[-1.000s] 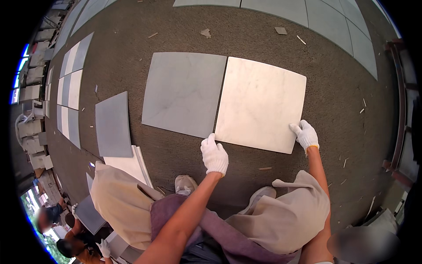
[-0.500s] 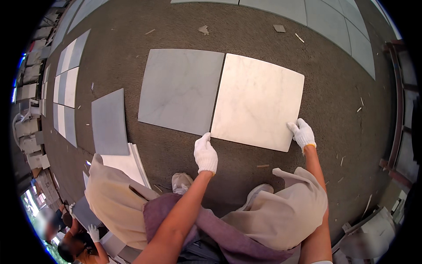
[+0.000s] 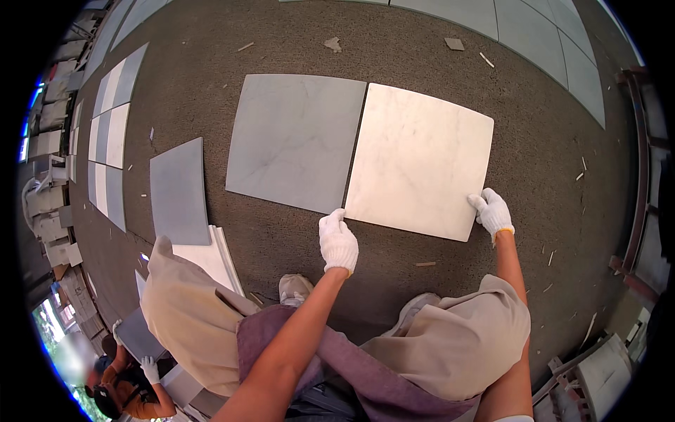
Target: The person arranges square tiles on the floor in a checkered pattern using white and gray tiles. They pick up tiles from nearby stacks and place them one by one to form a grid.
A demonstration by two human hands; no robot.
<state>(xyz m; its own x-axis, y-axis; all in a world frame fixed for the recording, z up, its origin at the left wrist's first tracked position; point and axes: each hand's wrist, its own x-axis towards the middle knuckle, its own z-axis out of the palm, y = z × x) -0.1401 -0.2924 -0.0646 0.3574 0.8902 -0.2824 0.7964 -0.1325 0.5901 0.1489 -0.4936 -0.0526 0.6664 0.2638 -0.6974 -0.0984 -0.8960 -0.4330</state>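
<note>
A white marble slab [image 3: 420, 162] with faint veins lies flat on the floor in front of me, beside a grey marble slab [image 3: 297, 141]. A thin dark gap separates the two. My left hand [image 3: 339, 241], in a white knit glove, has its fingers closed at the white slab's near left corner, by the gap. On the slab's right edge, close to the near right corner, my gloved right hand [image 3: 495, 213] grips with its thumb over the top face. The fingertips under both edges are hidden.
Left of me a grey slab [image 3: 178, 191] overlaps stacked white slabs [image 3: 211, 260]. Striped grey and white panels [image 3: 109, 137] lie farther left, large grey slabs [image 3: 457, 17] along the far side. Another person's gloved hand [image 3: 150, 369] shows at lower left. A metal rack [image 3: 641, 176] stands at right.
The whole view has shifted slightly, so the slabs and floor appear a little to the right. Both hands stay at the same places on the white slab; the left fingers have shifted slightly.
</note>
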